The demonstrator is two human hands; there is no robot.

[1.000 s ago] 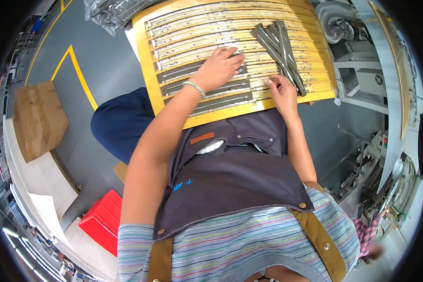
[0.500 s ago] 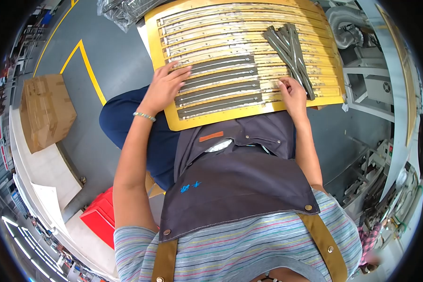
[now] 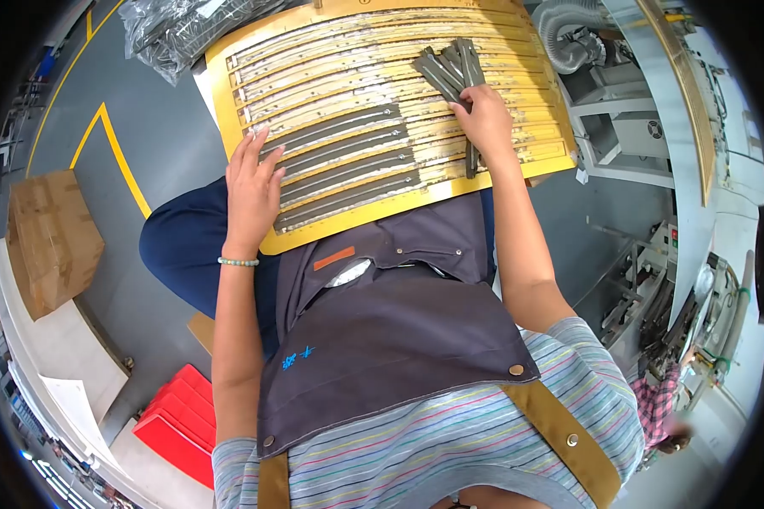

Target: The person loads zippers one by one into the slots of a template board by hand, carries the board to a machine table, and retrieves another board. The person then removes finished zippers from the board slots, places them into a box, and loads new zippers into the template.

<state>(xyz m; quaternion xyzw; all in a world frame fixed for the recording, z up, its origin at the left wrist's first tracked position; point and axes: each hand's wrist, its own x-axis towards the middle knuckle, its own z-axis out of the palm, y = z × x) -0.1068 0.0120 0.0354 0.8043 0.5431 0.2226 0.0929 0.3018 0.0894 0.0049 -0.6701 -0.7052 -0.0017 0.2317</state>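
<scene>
A yellow board (image 3: 229, 38) with long parallel slots lies across the lap. Several dark grey zippers (image 3: 348, 170) rest side by side in its lower left slots, with small metallic pulls near their right ends. My left hand (image 3: 253, 191) is open at the board's left edge, fingers spread over the zippers' left ends. On the right half of the board, a loose crossed pile of zippers (image 3: 440, 72) lies fanned out at the top. My right hand (image 3: 486, 123) covers the middle of this pile, its thumb and fingers closed on a zipper there.
Clear plastic wrapping around dark goods (image 3: 174, 38) lies beyond the board's upper left corner. A cardboard box (image 3: 55, 242) and red bins (image 3: 178, 424) are at left. On the right stand a white machine frame (image 3: 624, 170) and a flexible duct (image 3: 560, 34). Another person's checked sleeve (image 3: 656, 407) shows lower right.
My right hand has moved up from the board's lower right onto the loose zippers and closed there. My left hand has shifted down and left along the slots. The whole view has shifted.
</scene>
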